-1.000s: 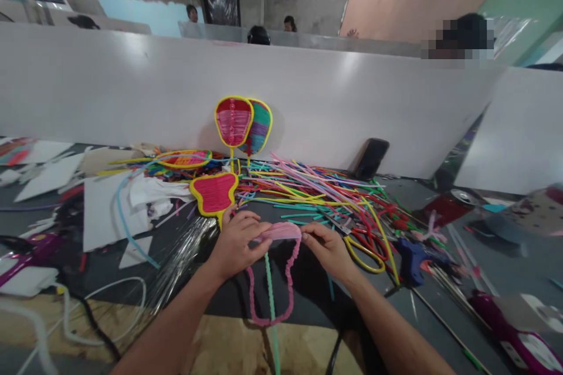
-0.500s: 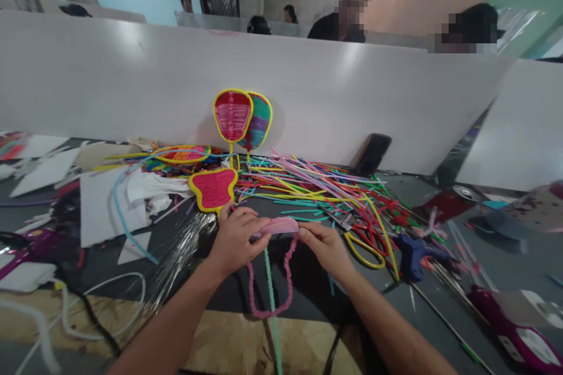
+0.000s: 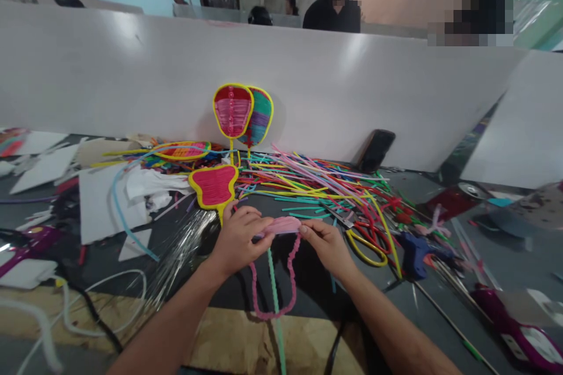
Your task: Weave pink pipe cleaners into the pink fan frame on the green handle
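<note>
Between my hands is a fan frame [image 3: 292,281] bent from crimped pink pipe cleaner, its open loop hanging downward. A pale pink panel [image 3: 284,225] of pipe-cleaner rows spans its top. Down through the loop runs a light green stem [image 3: 280,343], past the front edge of the dark table. My left hand [image 3: 241,239] is closed on the panel's left end, the thumb below and fingers above. At the right end, my right hand [image 3: 324,244] pinches the frame's edge between thumb and fingertips. Just beyond my left hand lies a red fan [image 3: 214,186] with a yellow border.
Two finished fans [image 3: 232,111] lean against the white partition [image 3: 132,82]. Colourful pipe cleaners [image 3: 308,179] spread across the table behind my hands. To the right are yellow-handled scissors [image 3: 367,252], a blue glue gun [image 3: 413,255], a phone [image 3: 376,149] and a red can [image 3: 455,202].
Both hands and the pink frame have shifted very slightly right in view, with their grip unchanged. Behind the partition, a person in black appears more upright.
</note>
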Demonstrator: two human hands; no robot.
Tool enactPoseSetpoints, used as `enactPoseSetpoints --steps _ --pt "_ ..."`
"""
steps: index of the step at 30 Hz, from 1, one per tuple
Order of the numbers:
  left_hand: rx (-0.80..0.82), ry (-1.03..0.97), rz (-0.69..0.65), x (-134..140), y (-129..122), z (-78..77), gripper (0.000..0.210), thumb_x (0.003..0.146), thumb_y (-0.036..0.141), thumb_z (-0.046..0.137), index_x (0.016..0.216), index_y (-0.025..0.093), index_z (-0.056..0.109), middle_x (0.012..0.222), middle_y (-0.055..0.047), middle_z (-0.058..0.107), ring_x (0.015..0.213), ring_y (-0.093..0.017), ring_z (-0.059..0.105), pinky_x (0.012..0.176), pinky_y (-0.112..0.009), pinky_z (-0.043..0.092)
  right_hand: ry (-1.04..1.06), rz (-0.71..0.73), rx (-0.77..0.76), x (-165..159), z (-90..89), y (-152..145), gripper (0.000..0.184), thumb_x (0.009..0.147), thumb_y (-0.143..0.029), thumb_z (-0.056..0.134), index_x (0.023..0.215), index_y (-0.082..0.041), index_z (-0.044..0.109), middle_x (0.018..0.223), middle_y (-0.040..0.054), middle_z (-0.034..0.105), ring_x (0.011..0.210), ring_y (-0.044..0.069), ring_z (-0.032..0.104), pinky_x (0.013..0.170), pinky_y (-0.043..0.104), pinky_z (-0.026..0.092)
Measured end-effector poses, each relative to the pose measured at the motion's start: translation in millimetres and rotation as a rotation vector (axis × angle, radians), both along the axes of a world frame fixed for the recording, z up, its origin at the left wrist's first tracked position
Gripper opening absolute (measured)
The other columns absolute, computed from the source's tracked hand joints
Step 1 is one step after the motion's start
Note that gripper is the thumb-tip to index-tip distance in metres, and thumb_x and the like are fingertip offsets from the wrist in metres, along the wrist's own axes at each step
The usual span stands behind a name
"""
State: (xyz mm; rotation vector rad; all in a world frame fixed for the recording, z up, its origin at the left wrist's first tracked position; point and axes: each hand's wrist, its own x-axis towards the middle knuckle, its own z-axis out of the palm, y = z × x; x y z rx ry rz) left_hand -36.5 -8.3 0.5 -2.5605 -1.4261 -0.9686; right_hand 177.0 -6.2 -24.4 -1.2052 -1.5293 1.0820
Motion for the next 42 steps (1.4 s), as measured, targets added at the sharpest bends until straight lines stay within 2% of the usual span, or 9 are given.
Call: enactPoseSetpoints --steps 5,10,16,22,27,33,36,39,42 --pt "-0.008 -0.005 0.002 1 0 -0.6 0.014 0.078 0.028 0.060 0.088 0.025 0.069 0.079 0.001 0.071 0.087 -0.019 0.062 0.101 -0.046 0.023 -0.027 -0.001 0.032 2 -3.1 1 0.026 0.080 -0.041 0.059 0.081 -0.018 0.072 0.077 0.0031 0.068 0.075 0.018 0.059 0.072 0.030 0.046" --pt "-0.036 -0.009 0.001 1 0 -1.3 0.015 0.077 0.028 0.059 0.089 0.025 0.069 0.079 0.001 0.071 0.088 -0.019 0.061 0.103 -0.047 0.020 -0.022 0.011 -0.023 2 -2.8 1 0.027 0.079 -0.042 0.059 0.080 -0.017 0.070 0.069 0.0019 0.065 0.066 0.016 0.056 0.063 0.027 0.045" --pt "-0.062 -0.015 -0.006 0 0 -2.9 0.018 0.077 0.029 0.059 0.092 0.026 0.069 0.077 0.001 0.070 0.089 -0.019 0.060 0.101 -0.046 0.022 0.165 0.007 -0.111 -3 -7.3 2 0.032 0.074 -0.044 0.064 0.093 -0.018 0.062 0.081 0.0037 0.065 0.068 0.016 0.058 0.067 0.030 0.048" --pt "-0.069 -0.017 -0.011 2 -2 -1.5 0.017 0.078 0.029 0.059 0.091 0.026 0.069 0.077 0.000 0.070 0.089 -0.020 0.060 0.100 -0.047 0.021 0.077 0.023 -0.003 -2 -8.0 -1 0.034 0.081 -0.038 0.057 0.111 -0.020 0.051 0.071 -0.0010 0.058 0.064 0.013 0.054 0.061 0.026 0.043" --pt "-0.085 -0.008 -0.019 2 -2 -0.7 0.018 0.078 0.029 0.059 0.092 0.025 0.069 0.077 -0.001 0.070 0.089 -0.021 0.060 0.100 -0.048 0.020 0.121 0.042 0.036 -3 -5.1 -4 0.031 0.083 -0.035 0.054 0.110 -0.022 0.045 0.072 -0.0028 0.056 0.063 0.011 0.052 0.058 0.023 0.041" --pt "-0.115 -0.002 -0.027 3 -2 -1.8 0.019 0.078 0.030 0.059 0.093 0.026 0.070 0.081 -0.001 0.071 0.090 -0.021 0.060 0.101 -0.048 0.020 0.064 0.098 0.002 0 -8.8 0 0.029 0.086 -0.040 0.051 0.107 -0.021 0.053 0.093 0.0051 0.063 0.081 0.016 0.060 0.072 0.028 0.048" --pt "-0.167 0.037 -0.078 7 -4 -4.7 0.022 0.077 0.032 0.060 0.097 0.028 0.069 0.086 -0.002 0.071 0.094 -0.020 0.058 0.103 -0.050 0.016 -0.082 0.086 0.095 2 -7.0 -2 0.031 0.086 -0.038 0.051 0.111 -0.021 0.055 0.104 0.0083 0.064 0.092 0.019 0.060 0.079 0.033 0.048" --pt "-0.222 0.070 -0.152 12 -6 -7.7 0.022 0.078 0.032 0.059 0.097 0.028 0.068 0.088 -0.002 0.070 0.095 -0.020 0.058 0.105 -0.051 0.013 -0.211 0.138 0.198 1 -4.6 -7 0.026 0.081 -0.035 0.060 0.104 -0.023 0.063 0.102 0.0075 0.067 0.096 0.021 0.060 0.086 0.037 0.046" --pt "-0.252 0.073 -0.194 15 -8 -8.5 0.022 0.079 0.034 0.057 0.098 0.027 0.067 0.090 -0.002 0.069 0.095 -0.020 0.058 0.106 -0.052 0.011 -0.152 0.225 0.095 -1 -6.8 -7 0.027 0.076 -0.033 0.066 0.102 -0.023 0.065 0.097 0.0053 0.069 0.092 0.020 0.063 0.084 0.036 0.049"
